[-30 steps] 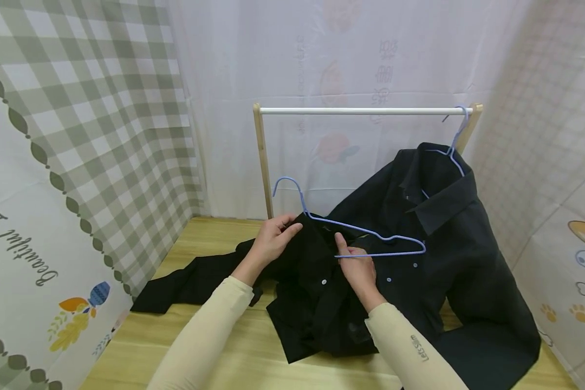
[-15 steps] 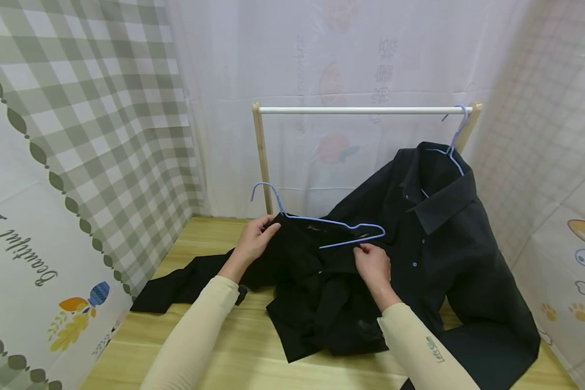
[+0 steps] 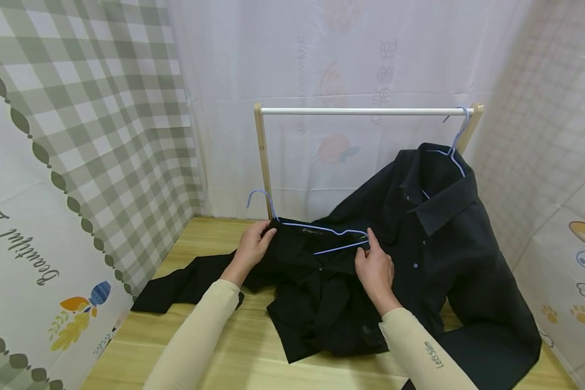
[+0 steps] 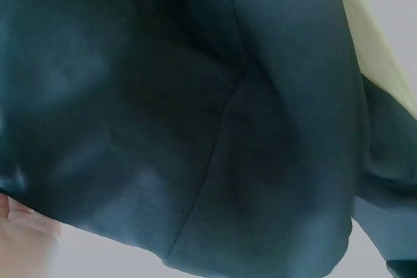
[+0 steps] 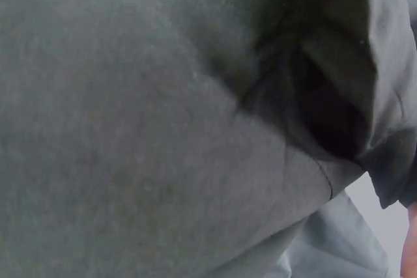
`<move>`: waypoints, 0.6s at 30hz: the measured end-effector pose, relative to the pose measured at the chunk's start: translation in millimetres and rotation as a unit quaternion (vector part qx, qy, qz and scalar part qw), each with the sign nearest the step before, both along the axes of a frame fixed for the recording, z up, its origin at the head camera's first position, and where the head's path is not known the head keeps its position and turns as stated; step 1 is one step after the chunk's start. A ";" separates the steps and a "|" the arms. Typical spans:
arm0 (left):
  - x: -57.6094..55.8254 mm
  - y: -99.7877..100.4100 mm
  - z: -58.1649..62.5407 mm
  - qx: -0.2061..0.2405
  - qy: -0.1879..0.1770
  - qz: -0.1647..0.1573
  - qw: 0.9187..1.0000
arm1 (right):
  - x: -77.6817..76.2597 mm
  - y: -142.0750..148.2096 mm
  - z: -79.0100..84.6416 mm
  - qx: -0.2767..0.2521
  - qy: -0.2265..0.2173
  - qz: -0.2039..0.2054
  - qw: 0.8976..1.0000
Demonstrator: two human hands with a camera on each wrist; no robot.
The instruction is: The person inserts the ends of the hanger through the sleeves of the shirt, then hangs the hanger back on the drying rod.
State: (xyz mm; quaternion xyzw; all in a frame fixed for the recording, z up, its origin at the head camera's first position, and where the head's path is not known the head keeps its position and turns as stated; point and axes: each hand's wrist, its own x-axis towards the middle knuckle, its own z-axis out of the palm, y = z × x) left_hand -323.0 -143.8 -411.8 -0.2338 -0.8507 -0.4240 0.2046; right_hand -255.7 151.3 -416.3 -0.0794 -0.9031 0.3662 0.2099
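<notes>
A black button-up shirt (image 3: 302, 276) lies bunched on the table, one sleeve stretched to the left. A blue wire hanger (image 3: 308, 225) sits partly inside its neck area, hook up at the left. My left hand (image 3: 251, 248) pinches the shirt's edge just below the hook. On the other side my right hand (image 3: 376, 271) holds the shirt cloth, its index finger raised against the hanger's right end. Black cloth (image 4: 130, 109) fills most of the left wrist view, and dark cloth (image 5: 143, 141) most of the right wrist view.
A rack with a white rail (image 3: 361, 111) and wooden posts stands at the back. From its right end hangs a second black shirt (image 3: 448, 260) on another blue hanger (image 3: 453, 153), close beside my right hand. Checked and printed curtains enclose the wooden table (image 3: 253, 341).
The blue hanger has shifted left and down, its right end sinking towards the shirt's neck. Both hands' grips moved apart; the right index finger now lies against the hanger's end.
</notes>
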 end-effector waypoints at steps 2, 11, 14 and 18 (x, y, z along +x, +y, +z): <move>0.5 0.5 1.0 0.004 -0.011 -0.005 1.000 | -0.1 1.1 -0.9 0.010 0.005 -0.005 1.000; -0.2 -7.5 0.7 -0.011 -0.009 -0.040 0.999 | -1.1 9.5 2.9 0.050 0.019 -0.010 0.999; -0.8 -11.1 -1.1 -0.027 0.012 -0.040 0.999 | -1.4 11.2 5.7 0.061 0.027 -0.012 0.998; -1.9 -13.9 -5.5 -0.067 0.044 -0.023 0.996 | -1.5 10.4 7.7 0.071 0.040 -0.010 0.997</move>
